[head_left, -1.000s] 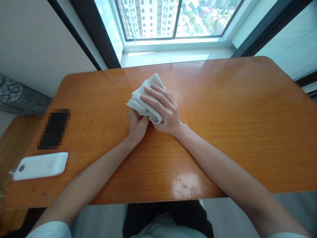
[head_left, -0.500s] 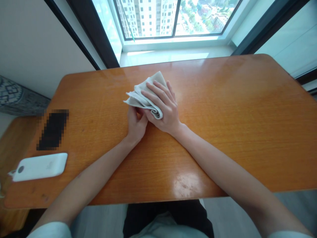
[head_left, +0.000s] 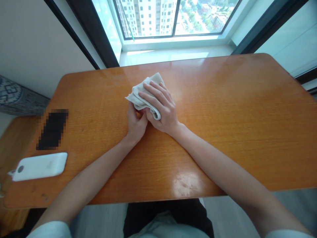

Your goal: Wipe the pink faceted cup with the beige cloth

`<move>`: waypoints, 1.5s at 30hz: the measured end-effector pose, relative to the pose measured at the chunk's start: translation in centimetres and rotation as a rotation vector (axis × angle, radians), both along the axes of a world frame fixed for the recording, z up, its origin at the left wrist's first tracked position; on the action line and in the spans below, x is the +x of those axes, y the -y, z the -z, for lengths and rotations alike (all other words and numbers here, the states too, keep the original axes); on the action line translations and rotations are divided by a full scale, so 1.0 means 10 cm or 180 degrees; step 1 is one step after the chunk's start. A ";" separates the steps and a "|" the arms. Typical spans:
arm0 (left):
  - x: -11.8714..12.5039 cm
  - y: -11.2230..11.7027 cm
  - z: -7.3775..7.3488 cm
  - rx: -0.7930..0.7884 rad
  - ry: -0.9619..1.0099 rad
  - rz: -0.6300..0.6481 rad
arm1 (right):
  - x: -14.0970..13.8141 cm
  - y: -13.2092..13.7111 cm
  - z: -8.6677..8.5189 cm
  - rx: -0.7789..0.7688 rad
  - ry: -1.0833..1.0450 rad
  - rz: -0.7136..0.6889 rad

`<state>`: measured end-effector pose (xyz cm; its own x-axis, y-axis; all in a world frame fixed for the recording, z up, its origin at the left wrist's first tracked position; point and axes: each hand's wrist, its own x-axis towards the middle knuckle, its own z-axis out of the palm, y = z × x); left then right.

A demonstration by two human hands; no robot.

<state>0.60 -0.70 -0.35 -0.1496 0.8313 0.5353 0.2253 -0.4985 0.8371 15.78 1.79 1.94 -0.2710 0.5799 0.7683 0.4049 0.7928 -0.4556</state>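
A crumpled off-white cloth [head_left: 145, 93] lies folded under my right hand [head_left: 159, 107], near the middle of the orange wooden table [head_left: 213, 86]. That hand's fingers press over its top and curl around its lower fold. My left hand [head_left: 135, 125] stands just below, its fingertips tucked under the cloth's near edge. Both hands touch each other at the fold, and the left fingertips are partly hidden.
To the left lie a pixelated black rectangular object [head_left: 52, 129] and a white rounded device [head_left: 39, 167]. A tall window [head_left: 148, 19] lies beyond the table's far edge. A patterned cushion [head_left: 17, 94] sits at far left.
My right hand has shifted slightly left, and the cloth is gathered more tightly under it. The view has tilted slightly.
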 end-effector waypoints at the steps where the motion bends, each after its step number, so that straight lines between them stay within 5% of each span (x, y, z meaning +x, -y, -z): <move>1: 0.01 0.00 -0.02 -0.0038 0.0010 0.0011 | 0.00 -0.02 0.01 -0.0141 -0.0149 0.0029; 6: 0.01 0.03 -0.13 -0.0063 -0.0107 0.0102 | -0.01 -0.15 0.10 -0.1036 -0.1045 0.0427; 13: -0.03 0.00 0.00 -0.0017 -0.0225 0.0093 | -0.01 -0.02 0.00 0.0065 -0.0124 0.0069; 19: 0.01 0.03 -0.14 -0.0054 -0.0217 0.0024 | -0.01 -0.17 0.09 -0.1019 -0.0970 0.0465; 26: -0.01 0.01 -0.05 -0.0096 -0.0152 0.0035 | 0.01 -0.04 0.04 -0.0011 -0.0114 0.0126; 32: 0.02 0.03 -0.15 -0.0008 -0.0306 0.0018 | -0.01 -0.19 0.11 -0.1299 -0.1089 0.0562; 40: 0.01 0.01 -0.02 -0.0087 -0.0114 0.0018 | 0.03 -0.05 0.02 -0.0104 -0.0082 0.0090; 45: 0.02 0.03 -0.14 -0.0025 -0.0349 0.0011 | 0.01 -0.19 0.11 -0.1079 -0.0982 0.0452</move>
